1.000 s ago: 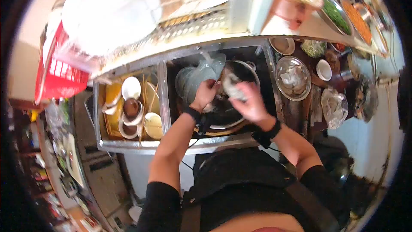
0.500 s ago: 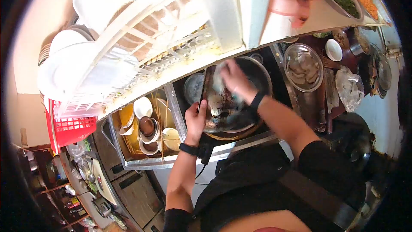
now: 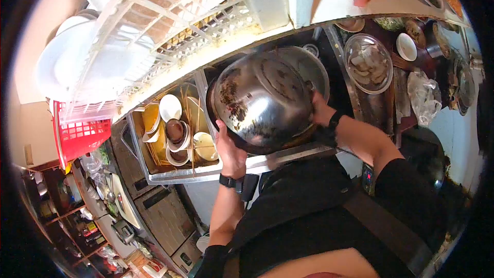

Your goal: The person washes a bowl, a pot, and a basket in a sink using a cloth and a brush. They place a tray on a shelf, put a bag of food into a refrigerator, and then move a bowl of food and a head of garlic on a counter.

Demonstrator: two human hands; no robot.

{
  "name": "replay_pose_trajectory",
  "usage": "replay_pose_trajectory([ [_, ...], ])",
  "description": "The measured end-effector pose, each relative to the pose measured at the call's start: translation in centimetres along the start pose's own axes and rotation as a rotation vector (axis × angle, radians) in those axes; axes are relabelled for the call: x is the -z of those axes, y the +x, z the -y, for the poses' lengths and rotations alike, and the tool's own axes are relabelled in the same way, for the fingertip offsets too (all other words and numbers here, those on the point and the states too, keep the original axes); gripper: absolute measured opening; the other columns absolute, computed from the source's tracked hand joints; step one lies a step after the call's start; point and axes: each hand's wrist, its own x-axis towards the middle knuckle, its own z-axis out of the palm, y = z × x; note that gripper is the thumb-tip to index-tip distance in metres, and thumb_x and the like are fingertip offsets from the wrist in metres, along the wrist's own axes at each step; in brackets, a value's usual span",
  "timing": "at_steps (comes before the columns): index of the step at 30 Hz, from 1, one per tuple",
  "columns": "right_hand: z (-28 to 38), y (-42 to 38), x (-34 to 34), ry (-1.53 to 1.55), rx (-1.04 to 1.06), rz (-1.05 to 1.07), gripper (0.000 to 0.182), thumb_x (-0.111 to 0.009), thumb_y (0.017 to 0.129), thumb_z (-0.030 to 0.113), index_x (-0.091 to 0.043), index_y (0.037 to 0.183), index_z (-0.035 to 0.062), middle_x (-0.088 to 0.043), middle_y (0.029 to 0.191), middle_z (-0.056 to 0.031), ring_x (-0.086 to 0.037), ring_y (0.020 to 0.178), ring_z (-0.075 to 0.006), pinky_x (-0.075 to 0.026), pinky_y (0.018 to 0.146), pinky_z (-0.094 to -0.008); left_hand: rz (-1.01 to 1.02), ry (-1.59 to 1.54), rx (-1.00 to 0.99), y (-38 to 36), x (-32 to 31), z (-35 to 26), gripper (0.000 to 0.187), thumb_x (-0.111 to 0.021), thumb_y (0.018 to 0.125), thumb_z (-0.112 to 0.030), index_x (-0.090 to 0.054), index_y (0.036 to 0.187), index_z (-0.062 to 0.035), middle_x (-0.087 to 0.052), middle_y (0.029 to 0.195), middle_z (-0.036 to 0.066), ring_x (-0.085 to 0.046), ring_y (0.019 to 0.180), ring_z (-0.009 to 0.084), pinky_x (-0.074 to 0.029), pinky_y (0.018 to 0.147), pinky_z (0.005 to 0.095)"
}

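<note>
A large, round-bottomed metal pan (image 3: pixel 262 98) is held tilted over the sink, its shiny outer side facing me. Dark scorch marks cover part of that side. My left hand (image 3: pixel 231 153) is closed on the near-left edge, thumb up against the metal and the other fingers mostly hidden. On the right edge, my right hand (image 3: pixel 322 110) grips the pan, slightly blurred, with its fingers partly behind the metal. Behind the pan, the rim of another wide grey vessel (image 3: pixel 316 69) shows in the sink.
Left of the pan, a metal basin (image 3: pixel 177 177) holds bowls, chopsticks and yellowish liquid. A plastic rack (image 3: pixel 200 10) and red basket (image 3: pixel 82 134) stand above and left. To the right are a bowl of pale pieces (image 3: pixel 368 64), a white bowl (image 3: pixel 406 46) and a plastic bag (image 3: pixel 424 95).
The pan has been turned so its shiny outer side faces me. My right hand has moved from rubbing over its surface down to the right edge. My left hand still holds the left side.
</note>
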Motion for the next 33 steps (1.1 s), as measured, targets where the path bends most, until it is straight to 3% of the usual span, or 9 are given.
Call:
replay_pose_trajectory([
  [2, 6.3, -1.8, -6.0, 0.707, -0.380, -0.437, 0.048, -0.044, 0.096, 0.040, -0.048, 0.126, 0.0029, -0.053, 0.127, -0.0128, -0.053, 0.111, -0.0304, -0.041, 0.099, -0.0387, -0.004, -0.059, 0.013, 0.7, 0.5, 2.4, 0.049, -0.042, 0.098, -0.045, -0.049, 0.130, -0.0076, -0.057, 0.125, 0.006, -0.055, 0.112, 0.0255, -0.042, 0.097, 0.0469],
  [5, 4.3, -2.6, -9.3, 0.104, 0.031, -0.802, 0.050, -0.047, 0.096, 0.039, -0.044, 0.129, 0.0027, -0.050, 0.128, -0.0162, -0.049, 0.115, -0.0310, -0.036, 0.101, -0.0402, -0.100, -0.084, -0.022, 1.7, 0.8, 5.3, 0.055, -0.037, 0.098, -0.051, -0.045, 0.134, -0.0105, -0.055, 0.129, 0.005, -0.053, 0.114, 0.0278, -0.039, 0.098, 0.0528],
  [11, 10.9, -4.3, -16.5, -0.746, 0.750, -0.435, 0.031, -0.057, 0.091, 0.013, -0.051, 0.120, 0.0044, -0.049, 0.119, -0.0190, -0.046, 0.111, -0.0362, -0.036, 0.098, -0.0423, -0.172, 0.008, -0.296, -0.1, -0.8, 3.7, 0.039, -0.043, 0.101, -0.035, -0.047, 0.125, -0.0054, -0.056, 0.116, 0.008, -0.056, 0.102, 0.0214, -0.047, 0.088, 0.0377],
  [15, 16.8, 0.6, -16.0, -0.619, 0.602, -0.030, 0.029, -0.054, 0.094, 0.018, -0.055, 0.121, 0.0077, -0.052, 0.122, -0.0109, -0.050, 0.115, -0.0232, -0.039, 0.098, -0.0329, -0.162, 0.140, -0.257, -3.4, -2.0, -0.8, 0.024, -0.052, 0.098, -0.032, -0.059, 0.096, -0.0085, -0.057, 0.075, -0.003, -0.050, 0.062, 0.0097, -0.042, 0.056, 0.0273],
  [20, 13.6, 8.4, -12.2, -0.200, 0.524, 0.054, 0.033, -0.044, 0.100, 0.023, -0.051, 0.127, 0.0060, -0.056, 0.124, -0.0091, -0.051, 0.115, -0.0173, -0.038, 0.101, -0.0310, -0.007, 0.142, -0.309, -6.7, -0.6, -4.9, 0.035, -0.053, 0.097, -0.031, -0.055, 0.118, -0.0036, -0.063, 0.110, 0.008, -0.062, 0.098, 0.0188, -0.050, 0.085, 0.0348],
  [24, 2.5, 5.7, -4.3, -1.153, 0.401, -0.006, 0.041, -0.057, 0.089, 0.018, -0.051, 0.127, 0.0011, -0.051, 0.130, -0.0220, -0.051, 0.119, -0.0358, -0.040, 0.099, -0.0428, -0.047, 0.001, -0.346, -7.1, 3.5, -5.6, 0.050, -0.052, 0.095, -0.042, -0.050, 0.126, -0.0025, -0.060, 0.119, 0.009, -0.061, 0.104, 0.0235, -0.049, 0.090, 0.0401],
  [27, 2.5, 1.5, -5.3, -1.245, -0.076, 0.133, 0.027, -0.057, 0.083, 0.012, -0.059, 0.108, 0.0013, -0.064, 0.105, -0.0185, -0.061, 0.099, -0.0341, -0.047, 0.086, -0.0384, -0.019, -0.195, -0.257, -7.7, 5.4, -7.5, 0.058, -0.048, 0.094, -0.051, -0.049, 0.128, -0.0033, -0.060, 0.122, 0.009, -0.060, 0.107, 0.0262, -0.047, 0.094, 0.0463],
  [28, -3.0, 3.2, -0.6, -1.021, 0.256, 0.112, 0.021, -0.059, 0.083, 0.012, -0.061, 0.101, 0.0019, -0.065, 0.093, -0.0152, -0.062, 0.088, -0.0276, -0.047, 0.079, -0.0359, -0.091, -0.261, -0.248, -7.5, 5.8, -8.0, 0.057, -0.047, 0.095, -0.050, -0.049, 0.128, -0.0043, -0.060, 0.122, 0.009, -0.059, 0.108, 0.0264, -0.046, 0.095, 0.0471],
  [33, -7.4, 7.8, 7.7, -1.025, 0.091, 0.151, 0.007, -0.057, 0.081, 0.002, -0.063, 0.082, 0.0047, -0.058, 0.064, -0.0009, -0.055, 0.057, -0.0125, -0.042, 0.050, -0.0284, -0.110, -0.575, -0.182, -4.8, 12.6, -7.1, 0.045, -0.043, 0.098, -0.043, -0.054, 0.123, -0.0071, -0.063, 0.118, 0.010, -0.062, 0.104, 0.0258, -0.047, 0.095, 0.0465],
])
